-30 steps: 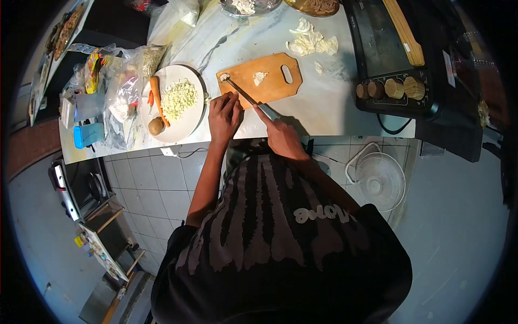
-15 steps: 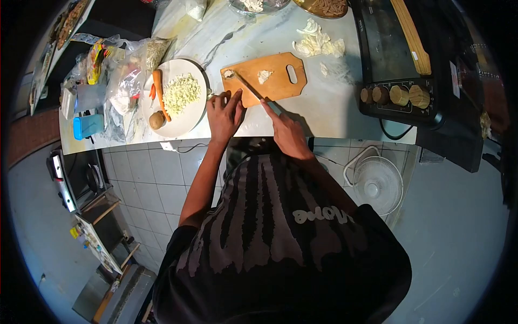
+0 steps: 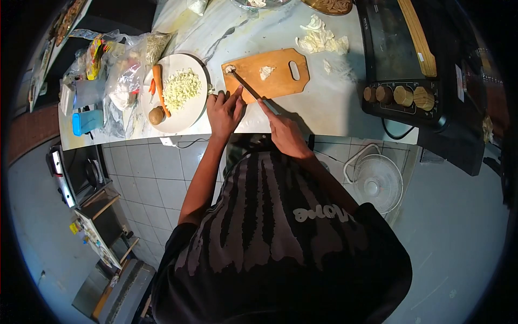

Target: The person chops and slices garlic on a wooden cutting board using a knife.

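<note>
A wooden cutting board (image 3: 275, 86) lies on the counter in front of me. My left hand (image 3: 223, 113) is at its near left corner, thumb and index finger at the edge and the other fingers bent on the counter beside it. A knife (image 3: 246, 86) is gripped by its handle in my right hand (image 3: 286, 134), its blade slanting across the board to the far left. By the blade's tip sits a small whitish piece (image 3: 230, 69), possibly garlic. Chopped white bits (image 3: 266, 72) form a little pile mid-board.
To the left, a white plate (image 3: 181, 123) holds diced pale vegetable (image 3: 182, 90), a carrot (image 3: 157, 81), red chillies and a round brown item (image 3: 156, 115). Plastic bags (image 3: 124, 81) lie beyond it. Pale peelings (image 3: 321, 40) lie behind the board, and a toaster oven (image 3: 399, 97) stands right.
The view has shifted slightly. Both hands, the knife and the board keep nearly the same positions relative to each other.
</note>
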{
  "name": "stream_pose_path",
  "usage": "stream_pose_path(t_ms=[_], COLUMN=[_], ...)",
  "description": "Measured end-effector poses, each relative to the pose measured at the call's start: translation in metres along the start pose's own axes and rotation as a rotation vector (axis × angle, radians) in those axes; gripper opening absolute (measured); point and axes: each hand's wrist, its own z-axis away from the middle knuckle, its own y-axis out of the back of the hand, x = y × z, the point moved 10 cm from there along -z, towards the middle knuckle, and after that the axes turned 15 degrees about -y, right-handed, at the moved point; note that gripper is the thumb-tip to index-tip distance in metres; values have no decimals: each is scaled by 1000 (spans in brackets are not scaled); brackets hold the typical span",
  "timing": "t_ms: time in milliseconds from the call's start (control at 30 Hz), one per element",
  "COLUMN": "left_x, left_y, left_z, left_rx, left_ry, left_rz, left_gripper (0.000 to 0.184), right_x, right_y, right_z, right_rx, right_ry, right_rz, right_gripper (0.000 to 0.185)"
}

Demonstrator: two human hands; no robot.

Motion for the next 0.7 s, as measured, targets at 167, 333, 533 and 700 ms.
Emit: stream_pose_path(t_ms=[167, 333, 533, 700], left_x=[2, 2, -2, -5], left_y=[2, 4, 1, -1], left_z=[-2, -3, -4, -1], left_rx=[8, 7, -11, 1], left_ry=[-14, -16, 24, 37], left_rz=[-6, 3, 56, 117], left_gripper=[38, 39, 35, 32], right_x=[-3, -4, -7, -8], right_y=[0, 7, 6, 6], right_z=[-1, -3, -4, -2], right_rx=[59, 80, -91, -30], right_ry=[-10, 10, -103, -36], right_rz=[194, 44, -138, -219], right_gripper=[78, 75, 66, 57])
